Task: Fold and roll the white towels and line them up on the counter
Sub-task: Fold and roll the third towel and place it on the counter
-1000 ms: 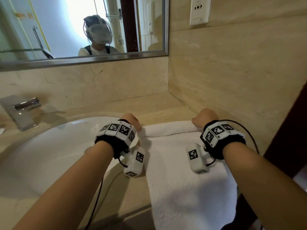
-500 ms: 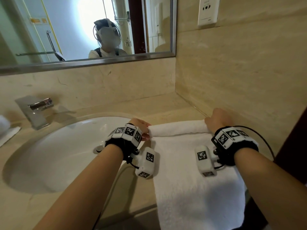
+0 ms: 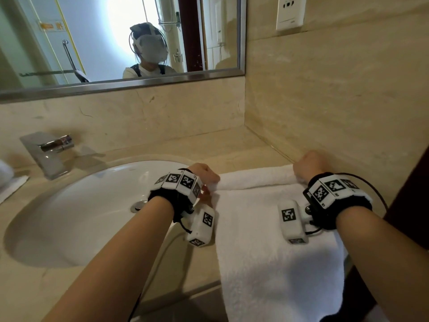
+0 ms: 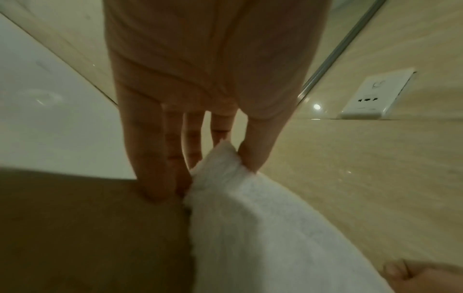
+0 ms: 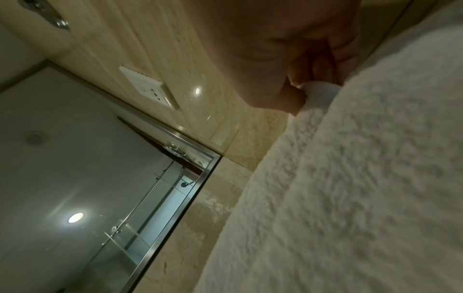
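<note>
**Both hands on the rolled far edge of the towel**

My left hand (image 3: 204,174) pinches the left end of the white terry towel (image 3: 274,240), thumb (image 4: 260,142) against fingers (image 4: 148,150). My right hand (image 3: 310,163) is curled round the right end, gripping it. Between them the towel's far edge is a short roll; the rest lies flat on the beige stone counter (image 3: 209,147) and hangs over its front. Left of it sits the white oval basin (image 3: 76,212) with a chrome tap (image 3: 46,152); a steel-framed mirror (image 3: 116,84) hangs behind.
</note>
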`<control>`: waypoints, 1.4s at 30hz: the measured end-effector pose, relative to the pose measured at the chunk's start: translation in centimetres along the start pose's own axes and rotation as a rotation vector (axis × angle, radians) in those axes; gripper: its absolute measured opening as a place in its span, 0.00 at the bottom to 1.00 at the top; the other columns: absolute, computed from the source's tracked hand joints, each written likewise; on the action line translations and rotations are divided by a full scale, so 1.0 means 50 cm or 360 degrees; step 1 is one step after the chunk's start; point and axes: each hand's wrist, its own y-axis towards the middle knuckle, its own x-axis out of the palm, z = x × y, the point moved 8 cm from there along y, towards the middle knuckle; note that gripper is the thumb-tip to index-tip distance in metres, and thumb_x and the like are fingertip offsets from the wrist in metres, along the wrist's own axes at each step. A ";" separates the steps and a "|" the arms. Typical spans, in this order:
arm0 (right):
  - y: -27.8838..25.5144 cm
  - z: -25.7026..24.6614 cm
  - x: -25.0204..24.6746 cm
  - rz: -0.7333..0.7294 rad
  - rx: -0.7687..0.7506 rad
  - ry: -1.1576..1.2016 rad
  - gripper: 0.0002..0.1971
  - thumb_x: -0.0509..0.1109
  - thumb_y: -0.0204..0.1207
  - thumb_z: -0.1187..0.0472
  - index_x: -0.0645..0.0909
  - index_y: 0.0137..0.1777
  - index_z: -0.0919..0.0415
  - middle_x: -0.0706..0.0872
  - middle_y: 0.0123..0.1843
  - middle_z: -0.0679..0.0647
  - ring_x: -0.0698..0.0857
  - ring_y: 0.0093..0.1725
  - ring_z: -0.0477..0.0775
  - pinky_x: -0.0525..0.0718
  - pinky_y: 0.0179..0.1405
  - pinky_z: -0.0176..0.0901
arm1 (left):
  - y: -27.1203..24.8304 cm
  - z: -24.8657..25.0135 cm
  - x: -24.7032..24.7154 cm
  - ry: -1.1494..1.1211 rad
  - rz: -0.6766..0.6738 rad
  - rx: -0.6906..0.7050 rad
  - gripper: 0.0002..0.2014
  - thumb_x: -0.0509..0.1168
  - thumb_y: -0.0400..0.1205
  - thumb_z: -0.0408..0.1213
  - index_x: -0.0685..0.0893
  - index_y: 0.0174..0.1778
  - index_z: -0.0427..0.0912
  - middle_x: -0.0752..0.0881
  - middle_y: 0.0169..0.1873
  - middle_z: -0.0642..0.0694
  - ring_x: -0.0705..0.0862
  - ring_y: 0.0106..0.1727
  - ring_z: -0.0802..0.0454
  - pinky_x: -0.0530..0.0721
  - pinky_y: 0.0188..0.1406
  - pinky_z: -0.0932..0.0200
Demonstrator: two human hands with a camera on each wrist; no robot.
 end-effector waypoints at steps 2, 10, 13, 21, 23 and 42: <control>-0.005 0.003 -0.001 -0.0018 -0.0010 0.0030 0.06 0.64 0.73 0.73 0.81 0.44 0.75 0.85 0.50 0.72 0.85 0.50 0.67 0.75 0.41 0.46 | -0.001 0.014 0.009 0.0185 -0.0052 0.0063 0.11 0.63 0.81 0.33 0.82 0.58 0.36 0.83 0.45 0.41 0.80 0.49 0.48 0.85 0.45 0.55; -0.047 -0.087 0.013 -0.0261 -0.0810 -0.0608 0.16 0.63 0.73 0.75 0.79 0.59 0.64 0.76 0.63 0.62 0.78 0.61 0.64 0.77 0.56 0.47 | -0.011 0.030 0.010 0.0727 -0.0052 0.0175 0.18 0.70 0.76 0.38 0.85 0.62 0.44 0.86 0.58 0.46 0.82 0.53 0.50 0.79 0.43 0.64; -0.067 -0.098 0.028 -0.0472 -0.1073 -0.0791 0.15 0.62 0.73 0.76 0.78 0.53 0.59 0.81 0.59 0.60 0.81 0.54 0.61 0.77 0.49 0.45 | -0.008 0.035 0.010 0.0796 -0.0016 0.0215 0.14 0.76 0.69 0.40 0.90 0.49 0.42 0.89 0.46 0.45 0.85 0.46 0.47 0.81 0.43 0.59; -0.098 -0.093 0.017 -0.0661 -0.1286 -0.1076 0.21 0.63 0.75 0.69 0.77 0.67 0.54 0.85 0.60 0.55 0.81 0.56 0.57 0.75 0.49 0.41 | -0.051 0.090 0.034 0.1513 0.0075 0.0505 0.17 0.69 0.74 0.44 0.74 0.25 0.39 0.76 0.25 0.45 0.75 0.27 0.48 0.75 0.29 0.59; -0.102 -0.100 0.019 -0.0639 -0.1333 -0.1205 0.18 0.65 0.73 0.69 0.80 0.62 0.57 0.85 0.58 0.55 0.81 0.56 0.57 0.73 0.47 0.40 | -0.074 0.105 0.046 0.1766 0.0093 0.0626 0.20 0.65 0.78 0.45 0.68 0.24 0.41 0.71 0.24 0.46 0.75 0.30 0.47 0.76 0.33 0.57; -0.121 -0.056 -0.045 -0.0792 -0.1093 -0.0644 0.13 0.60 0.75 0.73 0.83 0.48 0.57 0.85 0.42 0.50 0.82 0.40 0.49 0.81 0.44 0.38 | -0.066 0.095 0.066 0.1545 -0.0320 0.0792 0.14 0.68 0.79 0.41 0.70 0.32 0.48 0.79 0.47 0.47 0.76 0.38 0.53 0.71 0.30 0.66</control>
